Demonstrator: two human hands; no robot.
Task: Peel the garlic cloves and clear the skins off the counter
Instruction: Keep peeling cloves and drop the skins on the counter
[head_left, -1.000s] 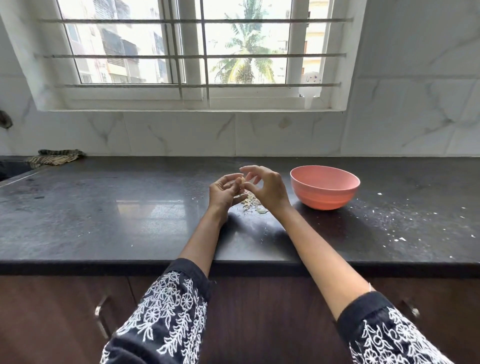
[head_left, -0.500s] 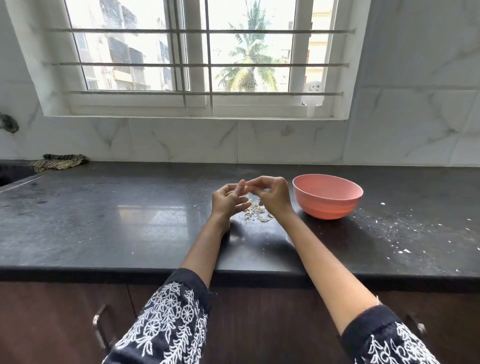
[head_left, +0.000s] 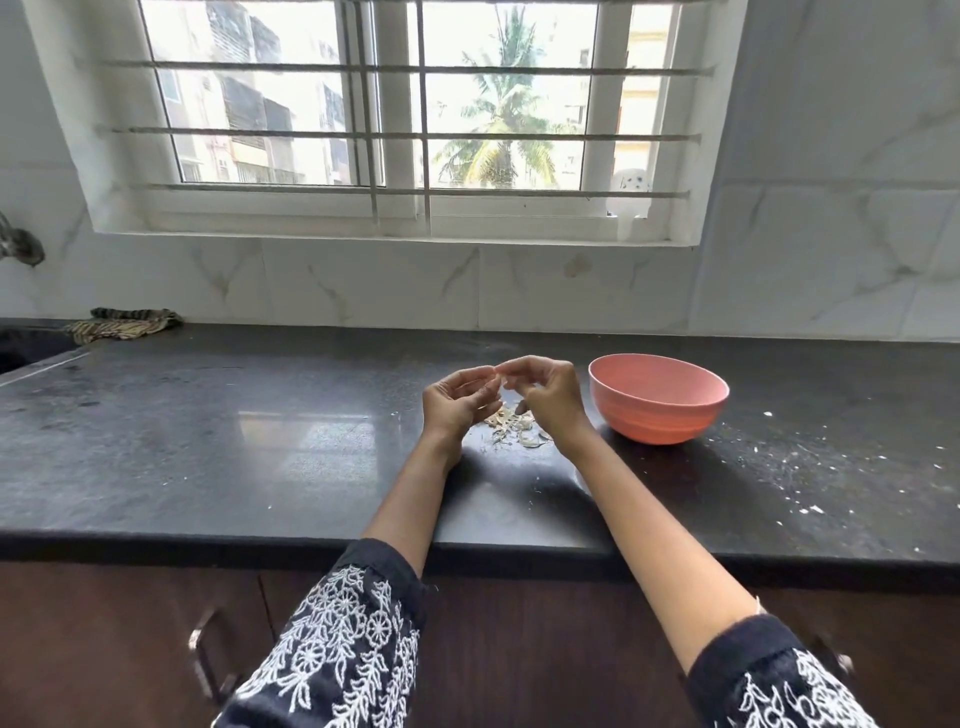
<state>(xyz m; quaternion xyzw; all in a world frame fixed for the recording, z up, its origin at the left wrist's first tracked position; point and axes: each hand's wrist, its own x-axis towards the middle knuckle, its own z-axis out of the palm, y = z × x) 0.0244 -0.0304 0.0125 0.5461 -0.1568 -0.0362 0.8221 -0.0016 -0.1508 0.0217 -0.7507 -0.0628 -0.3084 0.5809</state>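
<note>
Above the black counter (head_left: 260, 415), my left hand (head_left: 457, 402) and my right hand (head_left: 550, 400) are raised with their fingertips meeting. Between them they pinch a small pale garlic clove (head_left: 498, 370), which the fingers mostly hide. A small heap of garlic skins (head_left: 511, 426) lies on the counter just under both hands. To the right of my right hand stands a salmon-pink bowl (head_left: 654, 421); its inside cannot be seen from here.
White flecks (head_left: 810, 467) are scattered over the counter right of the bowl. A striped cloth (head_left: 124, 325) lies at the back left beside a sink edge (head_left: 21, 348). The tiled wall and a window close off the back. A cabinet handle (head_left: 200, 660) sits below the counter.
My right hand's fingers, spread a second ago, have curled in to meet the left fingertips. Both hands remain over the skin heap.
</note>
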